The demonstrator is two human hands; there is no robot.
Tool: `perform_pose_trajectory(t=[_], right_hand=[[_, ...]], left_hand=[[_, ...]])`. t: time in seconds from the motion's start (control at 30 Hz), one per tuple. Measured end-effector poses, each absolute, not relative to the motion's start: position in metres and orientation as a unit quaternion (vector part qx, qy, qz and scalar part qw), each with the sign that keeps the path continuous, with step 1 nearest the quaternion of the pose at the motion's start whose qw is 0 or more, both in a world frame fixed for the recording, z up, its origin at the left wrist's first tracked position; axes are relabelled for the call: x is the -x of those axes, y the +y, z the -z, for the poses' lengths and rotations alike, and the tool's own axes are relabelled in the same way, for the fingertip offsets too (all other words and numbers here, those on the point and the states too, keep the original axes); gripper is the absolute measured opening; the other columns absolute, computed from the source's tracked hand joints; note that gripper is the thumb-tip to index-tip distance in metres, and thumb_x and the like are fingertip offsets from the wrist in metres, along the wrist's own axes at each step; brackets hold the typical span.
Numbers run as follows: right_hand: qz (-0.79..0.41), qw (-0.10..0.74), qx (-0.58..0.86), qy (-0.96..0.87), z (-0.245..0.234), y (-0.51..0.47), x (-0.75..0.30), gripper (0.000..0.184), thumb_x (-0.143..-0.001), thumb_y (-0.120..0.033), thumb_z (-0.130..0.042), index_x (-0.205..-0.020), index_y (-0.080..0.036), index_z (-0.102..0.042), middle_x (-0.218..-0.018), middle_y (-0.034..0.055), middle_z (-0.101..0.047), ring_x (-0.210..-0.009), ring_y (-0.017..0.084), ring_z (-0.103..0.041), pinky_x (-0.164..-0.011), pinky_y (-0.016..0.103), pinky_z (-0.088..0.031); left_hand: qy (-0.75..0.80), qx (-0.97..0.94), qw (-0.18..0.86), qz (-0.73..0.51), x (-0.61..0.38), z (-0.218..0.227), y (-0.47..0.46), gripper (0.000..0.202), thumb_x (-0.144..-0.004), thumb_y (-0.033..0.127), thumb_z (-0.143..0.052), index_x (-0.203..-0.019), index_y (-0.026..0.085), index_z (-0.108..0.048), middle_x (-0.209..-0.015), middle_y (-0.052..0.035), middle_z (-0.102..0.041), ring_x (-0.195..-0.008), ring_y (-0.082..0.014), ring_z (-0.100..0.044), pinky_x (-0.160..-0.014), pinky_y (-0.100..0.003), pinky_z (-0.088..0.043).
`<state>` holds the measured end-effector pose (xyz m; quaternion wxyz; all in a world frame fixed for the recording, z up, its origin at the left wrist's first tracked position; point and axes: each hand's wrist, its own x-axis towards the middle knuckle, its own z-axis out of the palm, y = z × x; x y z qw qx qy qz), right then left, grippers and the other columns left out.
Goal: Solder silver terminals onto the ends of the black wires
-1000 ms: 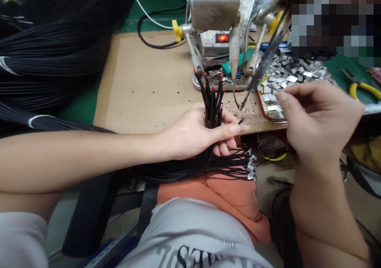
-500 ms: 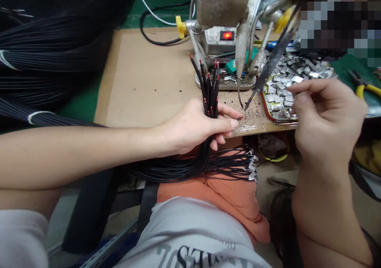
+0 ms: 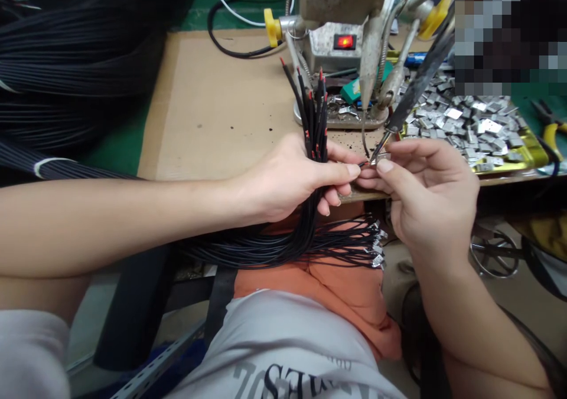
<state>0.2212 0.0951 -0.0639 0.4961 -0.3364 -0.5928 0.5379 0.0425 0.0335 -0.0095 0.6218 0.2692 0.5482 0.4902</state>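
My left hand (image 3: 310,177) is closed around a bundle of black cables (image 3: 315,121) whose red-tipped ends stand upright. Between its thumb and forefinger one cable end points right. My right hand (image 3: 425,186) pinches a small silver metal connector (image 3: 380,157) against that cable end. Just over the joint sits the tip of a soldering iron (image 3: 401,107), held in a stand. A thin solder wire comes down from a feed nozzle (image 3: 368,74) to the same spot. Cables with silver connectors (image 3: 378,245) on their ends lie across my lap.
A soldering machine with a lit red switch (image 3: 345,42) stands behind my hands. To the right, a tray (image 3: 534,145) holds many silver connectors beside yellow-handled pliers (image 3: 550,133). Thick bundles of black cable (image 3: 53,86) lie at left. Brown cardboard (image 3: 212,104) covers the bench.
My right hand has moved left from beside the connector tray to the soldering tip, bringing a connector to the cable end. The left hand keeps its hold; the view has shifted slightly.
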Motion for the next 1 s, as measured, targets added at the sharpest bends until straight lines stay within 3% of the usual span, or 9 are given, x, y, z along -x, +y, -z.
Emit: perform_pose_trajectory(t=[0.5, 1.0], right_hand=[[-0.562, 0.498, 0.324, -0.575, 0.0646, 0.0918, -0.2213, 0.016, -0.094, -0.016, -0.092, -0.104, -0.026, -0.082, -0.089, -0.0034, -0.087, -0.078, 0.017, -0.088, -0.082, 0.029, -0.077], [-0.561, 0.515, 0.319, -0.564, 0.0660, 0.0917, -0.2203, 0.016, -0.093, -0.015, -0.093, -0.102, -0.027, -0.085, -0.087, -0.0037, -0.086, -0.076, 0.016, -0.088, -0.080, 0.027, -0.077]], left_hand=[[0.547, -0.276, 0.614, -0.498, -0.0409, 0.0104, 0.0349, 0.009, -0.099, 0.003, -0.078, -0.095, 0.011, -0.079, -0.060, 0.0016, -0.070, -0.045, -0.0088, -0.064, -0.040, -0.015, -0.050], [0.531, -0.284, 0.619, -0.505, -0.0409, 0.0123, 0.0340, 0.010, -0.097, 0.002, -0.077, -0.094, 0.011, -0.078, -0.059, 0.0010, -0.071, -0.045, -0.0092, -0.064, -0.040, -0.015, -0.051]])
